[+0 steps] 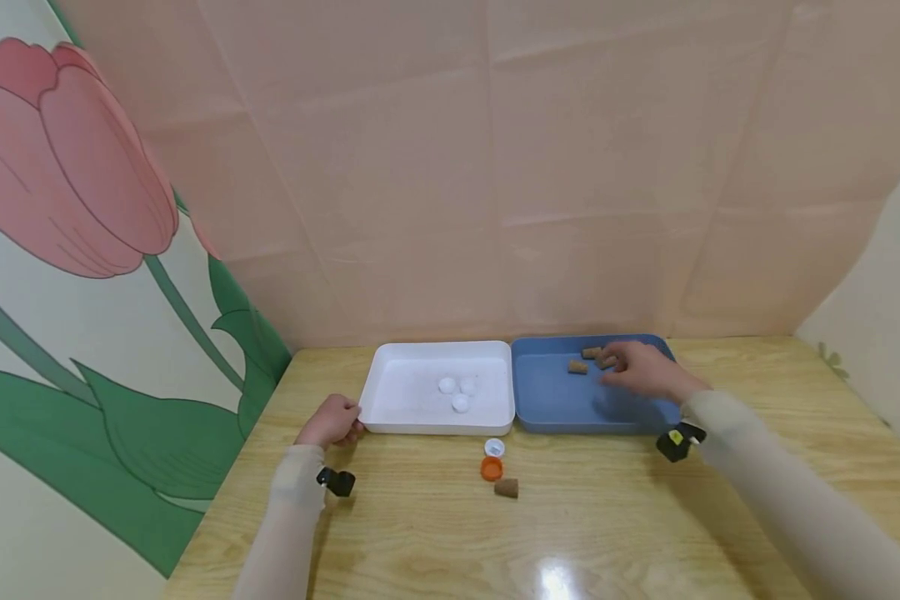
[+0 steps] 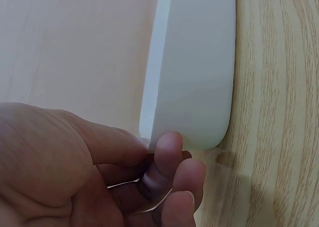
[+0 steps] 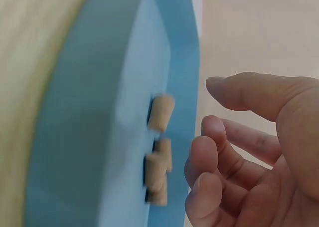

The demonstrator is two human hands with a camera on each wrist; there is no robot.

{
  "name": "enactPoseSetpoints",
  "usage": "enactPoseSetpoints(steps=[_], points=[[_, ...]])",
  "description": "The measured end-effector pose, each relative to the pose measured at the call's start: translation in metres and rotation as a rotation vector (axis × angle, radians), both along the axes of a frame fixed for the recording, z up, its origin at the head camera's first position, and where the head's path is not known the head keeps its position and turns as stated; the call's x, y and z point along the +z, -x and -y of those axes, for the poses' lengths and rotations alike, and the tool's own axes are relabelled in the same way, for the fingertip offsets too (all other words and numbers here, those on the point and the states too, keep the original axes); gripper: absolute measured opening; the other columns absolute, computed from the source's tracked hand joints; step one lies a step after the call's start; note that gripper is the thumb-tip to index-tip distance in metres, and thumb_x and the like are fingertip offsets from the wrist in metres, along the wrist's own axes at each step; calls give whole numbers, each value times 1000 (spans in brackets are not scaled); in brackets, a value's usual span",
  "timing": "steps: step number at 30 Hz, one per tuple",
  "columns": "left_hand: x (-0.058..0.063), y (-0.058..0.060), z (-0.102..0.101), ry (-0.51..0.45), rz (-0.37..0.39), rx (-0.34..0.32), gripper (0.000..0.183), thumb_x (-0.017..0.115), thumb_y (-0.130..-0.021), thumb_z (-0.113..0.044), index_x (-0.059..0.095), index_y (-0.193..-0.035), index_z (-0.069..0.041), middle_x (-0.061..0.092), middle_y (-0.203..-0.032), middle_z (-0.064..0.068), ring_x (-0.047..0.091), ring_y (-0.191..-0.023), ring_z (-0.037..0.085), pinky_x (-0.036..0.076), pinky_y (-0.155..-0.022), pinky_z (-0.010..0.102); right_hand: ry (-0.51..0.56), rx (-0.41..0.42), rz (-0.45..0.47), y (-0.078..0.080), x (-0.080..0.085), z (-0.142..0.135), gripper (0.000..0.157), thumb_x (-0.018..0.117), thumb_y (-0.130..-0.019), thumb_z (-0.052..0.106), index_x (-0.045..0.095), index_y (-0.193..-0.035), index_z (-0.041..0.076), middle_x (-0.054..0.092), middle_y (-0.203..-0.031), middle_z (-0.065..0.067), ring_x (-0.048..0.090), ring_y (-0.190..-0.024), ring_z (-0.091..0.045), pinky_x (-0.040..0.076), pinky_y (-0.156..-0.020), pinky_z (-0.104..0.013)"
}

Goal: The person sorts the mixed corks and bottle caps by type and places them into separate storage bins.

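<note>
At the near left corner of the white tray (image 1: pixel 405 412), my left hand (image 1: pixel 332 421) pinches the rim between thumb and fingers. The left wrist view shows the thumb (image 2: pixel 117 144) at the tray's edge. My right hand (image 1: pixel 648 372) hovers over the blue tray (image 1: pixel 551 404), fingers loosely bent with a gap to the thumb and nothing between them. Several brown corks (image 1: pixel 577 367) lie in the blue tray, near those fingertips. In the right wrist view the corks (image 3: pixel 161 112) sit beyond the tray's near wall. Three white round pieces (image 1: pixel 447 385) rest in the white tray.
In front of the trays, a white cap (image 1: pixel 495 447), an orange cap (image 1: pixel 492 468) and a single cork (image 1: pixel 506 487) form a short row on the wooden table (image 1: pixel 420 533). Both trays stand side by side near a pinkish cloth (image 1: pixel 420 208) at the back.
</note>
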State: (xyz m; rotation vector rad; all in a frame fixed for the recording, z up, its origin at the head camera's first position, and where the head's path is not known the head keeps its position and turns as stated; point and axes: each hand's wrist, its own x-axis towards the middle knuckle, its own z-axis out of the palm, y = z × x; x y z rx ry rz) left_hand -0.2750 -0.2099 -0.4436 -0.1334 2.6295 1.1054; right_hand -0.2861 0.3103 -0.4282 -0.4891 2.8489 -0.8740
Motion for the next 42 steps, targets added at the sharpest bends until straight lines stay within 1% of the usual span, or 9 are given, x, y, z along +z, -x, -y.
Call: enactPoseSetpoints(steps=[3, 6, 8, 11, 15, 21, 32, 37, 42], points=[[0, 0, 0, 0, 2, 0, 30, 43, -105, -10, 66, -99, 8, 66, -82, 13, 61, -68, 23, 52, -63, 34, -3, 41, -43, -13, 1, 12, 43, 70, -93, 25, 61, -127, -1, 69, -99, -14, 60, -72, -15, 49, -62, -34], [-1, 0, 1, 1, 3, 0, 29, 43, -105, -11, 66, -99, 7, 66, -82, 13, 61, -67, 22, 52, -63, 33, -8, 79, -73, -23, -1, 24, 40, 71, -93, 23, 63, -126, 1, 65, -84, -1, 57, -66, -11, 47, -60, -32], [-2, 1, 2, -1, 4, 2, 29, 43, -105, -11, 66, -99, 7, 66, -82, 13, 61, -67, 21, 52, -62, 33, -7, 101, -77, -29, -3, 31, 38, 71, -93, 22, 64, -125, 3, 63, -81, 3, 55, -64, -10, 46, -59, -30], [-3, 2, 2, 0, 9, 3, 30, 43, -105, -12, 65, -100, 7, 66, -83, 13, 61, -67, 21, 51, -62, 32, 6, 129, -67, -39, -3, 44, 37, 71, -93, 22, 64, -125, 4, 62, -79, 5, 54, -63, -8, 45, -58, -29], [-3, 2, 2, 2, 18, 7, 30, 43, -106, -12, 65, -101, 6, 66, -85, 13, 61, -68, 22, 51, -62, 32, 63, 175, -36, -52, -3, 61, 35, 72, -92, 21, 65, -121, 2, 61, -76, 5, 53, -62, -9, 45, -57, -28], [-2, 1, 2, 1, 16, 11, 30, 43, -105, -12, 66, -100, 6, 66, -84, 13, 60, -68, 22, 50, -61, 31, 113, 245, -4, -65, -12, 85, 32, 73, -90, 15, 66, -118, 2, 59, -73, 7, 51, -61, -6, 45, -58, -25], [0, 0, 1, -17, 13, 6, 31, 42, -105, -11, 65, -92, 5, 65, -81, 12, 59, -67, 21, 49, -59, 29, 192, 326, 34, -74, -27, 111, 35, 73, -89, 15, 64, -118, -2, 61, -74, 6, 54, -64, -4, 48, -62, -25], [0, 0, 1, -29, 8, 7, 30, 43, -105, -11, 65, -90, 4, 64, -79, 10, 59, -67, 20, 49, -59, 29, 194, 345, 83, -75, -35, 122, 33, 73, -89, 17, 65, -118, 2, 61, -75, 6, 55, -64, -4, 48, -63, -25], [-2, 1, 2, -30, 9, 14, 31, 43, -105, -11, 65, -89, 3, 63, -78, 9, 59, -67, 20, 48, -58, 28, 171, 345, 88, -74, -42, 133, 28, 74, -89, 19, 68, -113, 7, 60, -74, 8, 54, -63, -4, 47, -61, -24]])
